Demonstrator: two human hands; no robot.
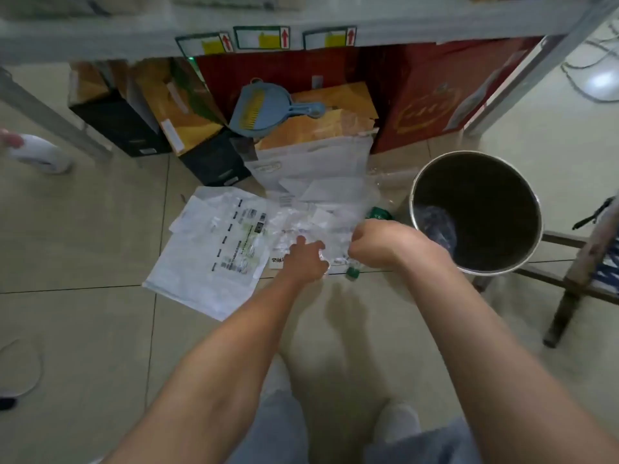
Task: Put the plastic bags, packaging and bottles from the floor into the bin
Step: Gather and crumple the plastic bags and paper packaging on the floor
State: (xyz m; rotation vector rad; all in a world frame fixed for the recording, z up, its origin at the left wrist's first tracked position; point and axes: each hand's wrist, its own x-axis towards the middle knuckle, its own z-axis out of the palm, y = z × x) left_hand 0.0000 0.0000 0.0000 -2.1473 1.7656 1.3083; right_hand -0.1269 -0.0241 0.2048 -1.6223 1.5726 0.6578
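A heap of clear and white plastic bags [311, 195] lies on the tiled floor in front of the shelf. A flat white printed bag [214, 256] lies at its left. My left hand [306, 259] grips crumpled clear plastic [301, 226] at the heap's near edge. My right hand [375, 242] is closed on the same clear plastic just to the right. A clear bottle with a green cap [351, 271] lies under my hands. A green-labelled bottle [378, 214] lies beside the bin. The round metal bin [475, 212] stands at the right, with something bluish inside.
Cardboard and red boxes [425, 95] and a blue dustpan [264, 108] sit under the metal shelf behind the heap. A wooden stool frame [569, 279] stands right of the bin. Another person's white shoe [40, 155] is at far left. A cable [30, 373] lies at lower left.
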